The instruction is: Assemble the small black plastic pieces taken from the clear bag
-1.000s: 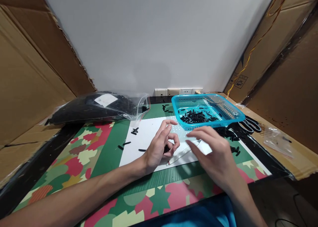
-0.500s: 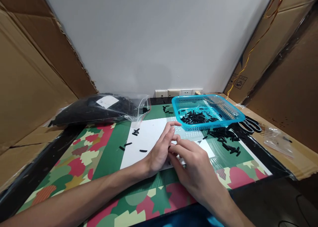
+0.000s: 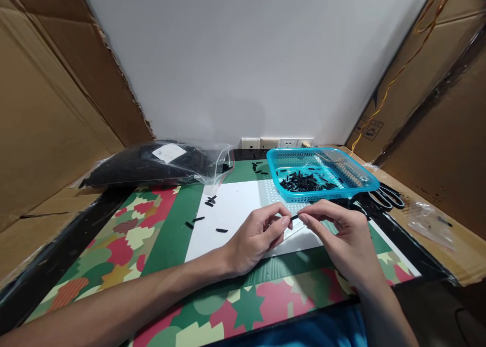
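Between my two hands, over the white sheet point(image 3: 243, 200), is a short thin black piece point(image 3: 294, 217), like a small rod or tube. My left hand point(image 3: 261, 230) pinches its left end between thumb and forefinger. At the other end, the thumb and fingertips of my right hand point(image 3: 341, 230) close on it. Behind the hands stands a blue plastic basket point(image 3: 322, 192) with many similar black pieces point(image 3: 301, 181) heaped inside. A few loose black pieces point(image 3: 221, 230) lie on the sheet and by its left edge. My right hand partly hides a pile beside the basket.
A clear zip bag full of black material point(image 3: 152, 167) lies at the back left. On the right are scissors point(image 3: 385, 198) and a small clear bag point(image 3: 431, 223). Cardboard walls point(image 3: 56, 74) flank the patterned table cover point(image 3: 159, 205). Wall sockets point(image 3: 269, 143) sit behind.
My right hand has moved right and up, away from the left palm. The left hand has turned from an opened palm to a pinch, and the black piece now shows between both hands.
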The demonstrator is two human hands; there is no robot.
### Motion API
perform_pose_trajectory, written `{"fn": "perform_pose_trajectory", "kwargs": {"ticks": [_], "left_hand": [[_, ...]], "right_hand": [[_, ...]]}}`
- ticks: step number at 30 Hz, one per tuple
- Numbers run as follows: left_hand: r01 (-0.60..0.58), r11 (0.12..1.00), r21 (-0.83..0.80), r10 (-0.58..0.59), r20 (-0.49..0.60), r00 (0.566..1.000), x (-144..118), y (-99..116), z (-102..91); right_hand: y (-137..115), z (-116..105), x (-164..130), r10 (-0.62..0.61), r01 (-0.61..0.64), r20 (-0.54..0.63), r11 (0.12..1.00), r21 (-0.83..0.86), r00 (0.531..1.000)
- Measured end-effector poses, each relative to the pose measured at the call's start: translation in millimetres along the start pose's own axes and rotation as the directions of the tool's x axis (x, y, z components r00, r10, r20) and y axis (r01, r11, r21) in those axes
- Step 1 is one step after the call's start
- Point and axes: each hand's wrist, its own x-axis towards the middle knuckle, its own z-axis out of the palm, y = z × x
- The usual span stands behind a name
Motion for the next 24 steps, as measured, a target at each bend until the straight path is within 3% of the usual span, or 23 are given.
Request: {"fn": "perform_pose_trajectory", "kwargs": {"ticks": [9,24], "left_hand": [[-0.053,0.999,-0.002,0.053,-0.014,0.998,-2.7,-2.5,0.7],[-0.094,0.994,-0.054,0.094,-0.006,0.996,-4.4,-3.4,2.3]], "right_hand": [[2.3,-1.3,-1.6,0.040,-0.044,0.042,0.996,0.083,0.998],[1.4,-3.9,-1.2,-0.031,0.027,0.045,0.996,0.089,0.998]]}}
